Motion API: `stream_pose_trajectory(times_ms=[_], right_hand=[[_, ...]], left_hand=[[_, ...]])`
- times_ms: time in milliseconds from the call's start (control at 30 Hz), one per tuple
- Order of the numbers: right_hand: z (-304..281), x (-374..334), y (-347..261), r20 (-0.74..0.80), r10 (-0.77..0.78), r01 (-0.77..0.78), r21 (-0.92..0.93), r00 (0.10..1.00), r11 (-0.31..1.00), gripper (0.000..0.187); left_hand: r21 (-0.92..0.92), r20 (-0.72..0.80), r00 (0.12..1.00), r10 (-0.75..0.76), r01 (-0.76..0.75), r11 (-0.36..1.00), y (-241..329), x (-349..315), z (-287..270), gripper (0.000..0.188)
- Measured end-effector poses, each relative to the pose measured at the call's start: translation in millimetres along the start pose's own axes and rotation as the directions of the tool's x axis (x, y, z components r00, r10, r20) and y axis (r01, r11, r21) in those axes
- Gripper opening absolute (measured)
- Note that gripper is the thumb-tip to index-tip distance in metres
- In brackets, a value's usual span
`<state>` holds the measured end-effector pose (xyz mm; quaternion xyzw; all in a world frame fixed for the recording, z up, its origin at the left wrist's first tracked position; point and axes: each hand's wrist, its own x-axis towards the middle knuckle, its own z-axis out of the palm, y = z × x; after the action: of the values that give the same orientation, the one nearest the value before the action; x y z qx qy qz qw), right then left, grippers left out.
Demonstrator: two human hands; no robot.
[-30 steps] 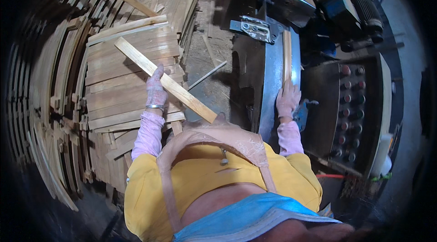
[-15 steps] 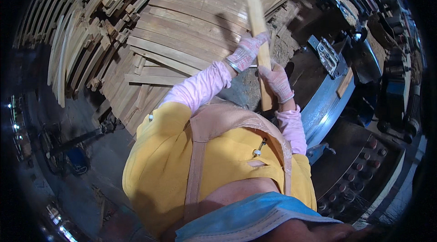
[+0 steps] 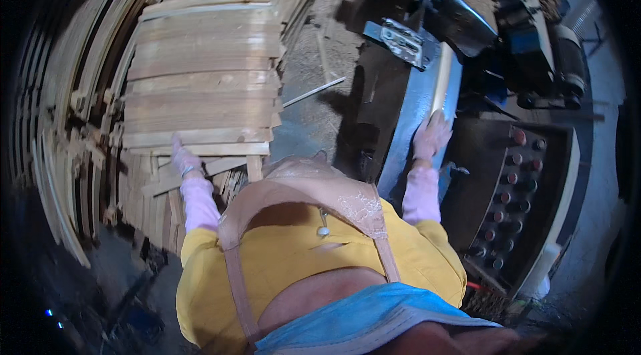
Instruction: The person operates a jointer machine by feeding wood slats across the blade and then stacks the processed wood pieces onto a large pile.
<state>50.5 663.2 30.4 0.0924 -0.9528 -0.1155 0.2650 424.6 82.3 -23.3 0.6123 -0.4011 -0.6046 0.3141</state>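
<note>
Wearing a light glove, my right hand [image 3: 433, 136] rests on the near end of a narrow wooden strip [image 3: 442, 78], fingers spread. That strip lies along the metal bed [image 3: 404, 129] of a machine, its far end beside a metal guide fitting [image 3: 403, 42]. On the left, my gloved left hand [image 3: 185, 156] is closed over the near edge of a wooden board [image 3: 230, 148] at the front of a stack of boards [image 3: 200, 58]. The fingers beneath that board are hidden.
Long curved wooden pieces [image 3: 89, 64] stand piled at the far left. A control panel [image 3: 511, 198] with several round buttons sits to the right of the bed. Sawdust [image 3: 317, 54] covers the floor between stack and machine, where a thin offcut [image 3: 314, 92] lies.
Both hands held a wooden strip in front of me; now a strip lies on the machine bed under my right hand. My left hand has moved left to the stack, and the view has turned right.
</note>
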Motion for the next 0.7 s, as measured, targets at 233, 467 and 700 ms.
stream_pose_trajectory(times_ms=[233, 467, 700], right_hand=[[43.9, 148.0, -38.2, 0.252, 0.11, -0.166, 0.212, 0.961, 0.963, 0.019], [-140.0, 39.3, -244.0, -0.269, -0.775, 0.495, 0.867, 0.573, 0.065, 0.082], [-165.5, -27.1, -180.2, 0.346, -0.478, -0.012, 0.819, 0.807, 0.573, 0.092]], left_hand=[[-0.245, -0.221, 0.967, 0.125, -0.179, 0.953, 41.0, -28.0, 2.0, 0.059], [-0.35, -0.002, 0.943, 0.332, -0.311, 0.883, 103.4, -67.2, 126.4, 0.077], [-0.364, 0.582, 0.773, 0.255, -0.032, 0.931, 73.2, -171.4, 292.3, 0.037]])
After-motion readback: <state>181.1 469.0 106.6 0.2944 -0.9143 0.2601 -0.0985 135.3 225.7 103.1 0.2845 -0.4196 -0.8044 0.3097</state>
